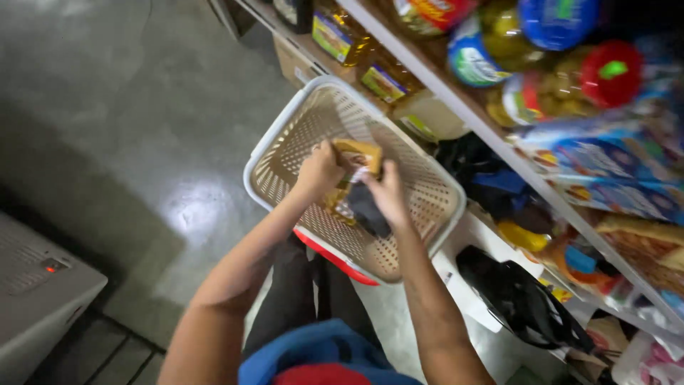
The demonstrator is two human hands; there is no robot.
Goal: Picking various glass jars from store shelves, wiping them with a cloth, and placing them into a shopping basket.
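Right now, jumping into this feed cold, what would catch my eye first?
Dead centre, both hands meet over a cream perforated basket: the left hand and right hand grip a cluster of small packets, yellow and dark. Up the right side runs a crowded shelf, with a red-lidded jar and bottles of yellow oil.

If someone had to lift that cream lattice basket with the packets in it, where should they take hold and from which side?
Probably by the thick rolled rim of the basket, on its two long sides, coming from above. The rim is bare there, while the latticed walls slope inward and look harder to grip. The left hand and right hand are inside, holding a yellow packet and a dark packet.
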